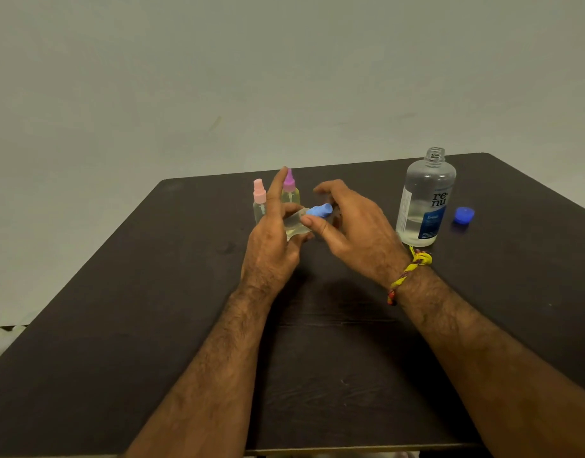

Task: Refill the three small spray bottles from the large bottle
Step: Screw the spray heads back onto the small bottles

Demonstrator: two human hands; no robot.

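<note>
My left hand (273, 239) grips a small clear spray bottle (296, 224), tilted to the right above the table, with the index finger sticking up. My right hand (347, 226) pinches that bottle's blue spray cap (320, 210) between thumb and fingers. Behind my left hand stand two more small bottles, one with a pink cap (259, 200) and one with a purple cap (290, 190). The large clear bottle (425, 200) stands uncapped at the right, about a third full. Its blue cap (463, 215) lies on the table beside it.
Everything sits on a dark brown table (152, 292) against a plain pale wall. The table's far edge runs just behind the bottles. A yellow thread band is on my right wrist (408, 272).
</note>
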